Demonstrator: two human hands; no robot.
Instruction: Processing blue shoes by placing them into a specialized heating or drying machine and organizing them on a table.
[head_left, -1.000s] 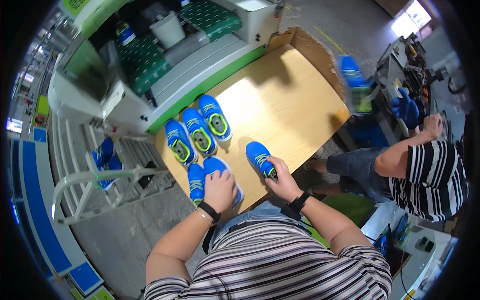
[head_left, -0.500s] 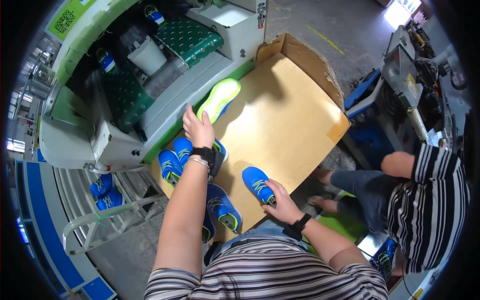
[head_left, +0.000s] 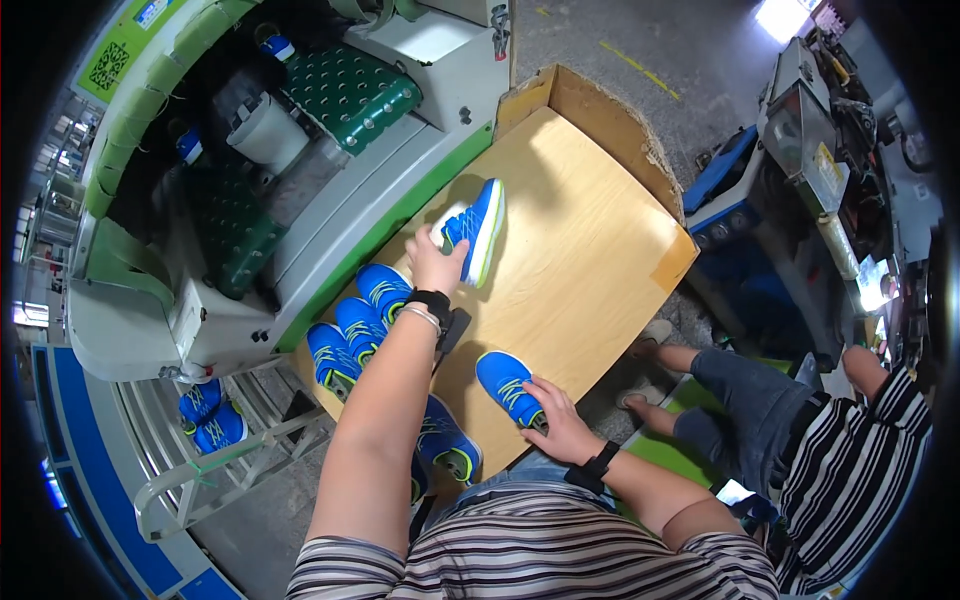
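Blue on pale wood: up the table (head_left: pixel 590 230), a tilted shoe (head_left: pixel 485 232) shows its sole edge, and the left hand (head_left: pixel 435 264) is right at it, thumb touching, fingers bent and parted; whether they grip, can't tell! Nearer the body, the right hand (head_left: pixel 562 430) has the near shoe (head_left: pixel 505 384), fingers curled around its heel end. Three shoes (head_left: pixel 360 325) line up beside the left forearm (head_left: pixel 375 430).
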